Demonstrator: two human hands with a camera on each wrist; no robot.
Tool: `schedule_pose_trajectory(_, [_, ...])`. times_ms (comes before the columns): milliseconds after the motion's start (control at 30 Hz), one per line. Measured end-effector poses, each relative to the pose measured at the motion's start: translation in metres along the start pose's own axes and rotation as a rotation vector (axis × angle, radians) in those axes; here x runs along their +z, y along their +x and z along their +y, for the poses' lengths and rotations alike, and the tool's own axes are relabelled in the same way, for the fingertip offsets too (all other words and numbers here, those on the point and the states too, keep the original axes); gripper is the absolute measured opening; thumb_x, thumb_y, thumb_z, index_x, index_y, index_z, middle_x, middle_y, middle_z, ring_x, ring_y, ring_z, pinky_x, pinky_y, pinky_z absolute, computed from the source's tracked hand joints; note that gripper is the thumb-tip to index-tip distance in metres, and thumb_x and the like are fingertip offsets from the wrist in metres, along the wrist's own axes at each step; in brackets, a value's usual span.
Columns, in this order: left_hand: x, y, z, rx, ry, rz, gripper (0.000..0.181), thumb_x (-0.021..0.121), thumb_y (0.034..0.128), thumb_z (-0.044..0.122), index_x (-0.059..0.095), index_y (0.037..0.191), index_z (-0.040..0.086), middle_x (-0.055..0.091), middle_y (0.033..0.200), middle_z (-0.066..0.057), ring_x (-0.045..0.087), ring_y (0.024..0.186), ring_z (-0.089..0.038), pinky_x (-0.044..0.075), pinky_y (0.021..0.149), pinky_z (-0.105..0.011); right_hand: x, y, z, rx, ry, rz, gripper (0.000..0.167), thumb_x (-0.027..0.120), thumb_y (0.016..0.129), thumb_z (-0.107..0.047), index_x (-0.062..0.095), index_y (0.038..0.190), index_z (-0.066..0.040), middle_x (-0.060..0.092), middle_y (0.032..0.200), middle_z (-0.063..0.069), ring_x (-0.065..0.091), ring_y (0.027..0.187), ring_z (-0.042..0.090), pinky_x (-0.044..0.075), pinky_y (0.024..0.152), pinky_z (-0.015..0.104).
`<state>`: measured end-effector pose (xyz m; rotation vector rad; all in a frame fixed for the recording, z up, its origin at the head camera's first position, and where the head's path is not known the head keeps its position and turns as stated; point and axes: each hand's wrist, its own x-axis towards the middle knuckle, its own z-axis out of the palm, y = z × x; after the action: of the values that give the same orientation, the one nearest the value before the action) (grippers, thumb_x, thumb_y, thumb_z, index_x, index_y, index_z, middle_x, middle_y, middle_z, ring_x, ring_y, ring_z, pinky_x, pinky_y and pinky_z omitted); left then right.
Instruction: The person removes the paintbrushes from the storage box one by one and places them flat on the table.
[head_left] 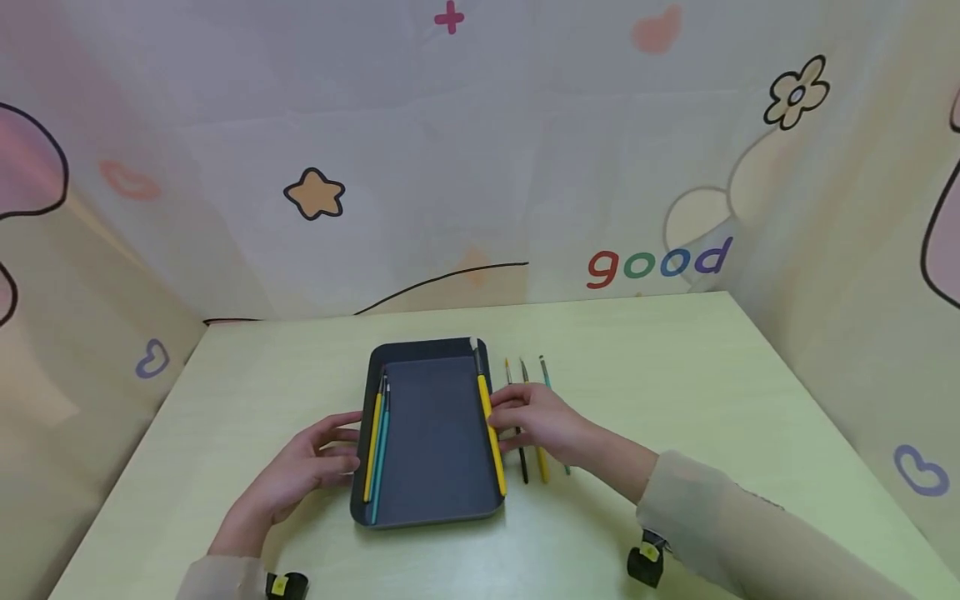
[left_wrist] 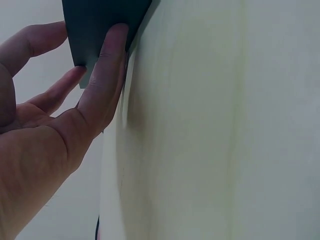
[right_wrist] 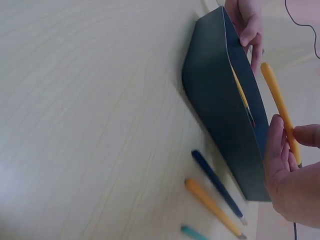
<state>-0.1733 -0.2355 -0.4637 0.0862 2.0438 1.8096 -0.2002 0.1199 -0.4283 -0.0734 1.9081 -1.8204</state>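
Note:
My right hand (head_left: pixel 536 421) pinches a yellow-handled paintbrush (head_left: pixel 491 433) between thumb and fingers, above the right rim of a dark rectangular tray (head_left: pixel 435 450). Its pale bristles point toward the back wall. In the right wrist view, the held brush's handle end (right_wrist: pixel 272 82) stands clear above the rim. Along the tray's left inner side lie a yellow paintbrush (head_left: pixel 372 450) and a teal paintbrush (head_left: pixel 382 458). My left hand (head_left: pixel 300 467) touches the tray's left outer wall with extended fingers; the left wrist view shows its fingertips (left_wrist: pixel 117 37) against the dark wall.
Right of the tray, partly behind my right hand, lie a dark paintbrush (right_wrist: pixel 217 182), another yellow-handled paintbrush (right_wrist: pixel 212 207) and a teal one (head_left: pixel 544 371) on the pale tabletop (head_left: pixel 675 375). A printed cloth (head_left: pixel 480 167) hangs behind and along both sides.

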Motion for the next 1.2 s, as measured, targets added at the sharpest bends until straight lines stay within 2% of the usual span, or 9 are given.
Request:
schedule_pose_trajectory(233, [0.000, 0.001, 0.000, -0.001, -0.002, 0.004, 0.069, 0.066, 0.0944, -0.003, 0.035, 0.156, 0.001, 0.046, 0.141, -0.028, 0.063, 0.111, -0.030, 0.059, 0.088, -0.045, -0.026, -0.013, 0.004, 0.003, -0.040, 0.037, 0.040, 0.063, 0.099, -0.004, 0.051, 0.132, 0.014, 0.061, 0.114, 0.019, 0.064, 0.093, 0.023, 0.061, 0.083, 0.043])
schedule_pose_trajectory(533, [-0.001, 0.002, 0.000, -0.004, -0.004, 0.007, 0.070, 0.066, 0.0939, -0.003, 0.036, 0.156, 0.002, 0.047, 0.141, -0.028, 0.063, 0.111, -0.029, 0.059, 0.088, -0.044, -0.052, -0.020, 0.014, 0.015, -0.092, 0.095, 0.037, 0.063, 0.100, -0.004, 0.052, 0.131, 0.013, 0.061, 0.116, 0.023, 0.065, 0.092, 0.026, 0.061, 0.082, 0.040])
schedule_pose_trajectory(867, [-0.001, 0.002, -0.001, 0.007, -0.009, -0.013, 0.071, 0.067, 0.0924, -0.003, 0.035, 0.156, 0.002, 0.046, 0.141, -0.028, 0.063, 0.115, -0.032, 0.058, 0.089, -0.046, -0.078, -0.017, 0.030, 0.059, -0.168, 0.187, 0.037, 0.065, 0.099, -0.008, 0.055, 0.129, 0.010, 0.063, 0.119, 0.022, 0.068, 0.094, 0.027, 0.061, 0.080, 0.036])
schedule_pose_trajectory(1200, [0.000, 0.002, -0.001, 0.001, -0.008, -0.007, 0.071, 0.067, 0.0927, -0.002, 0.035, 0.156, 0.002, 0.046, 0.141, -0.027, 0.063, 0.113, -0.031, 0.059, 0.088, -0.046, -0.092, -0.017, 0.031, 0.089, -0.299, 0.275, 0.034, 0.067, 0.097, -0.006, 0.055, 0.126, 0.010, 0.064, 0.108, 0.019, 0.065, 0.084, 0.024, 0.062, 0.072, 0.034])
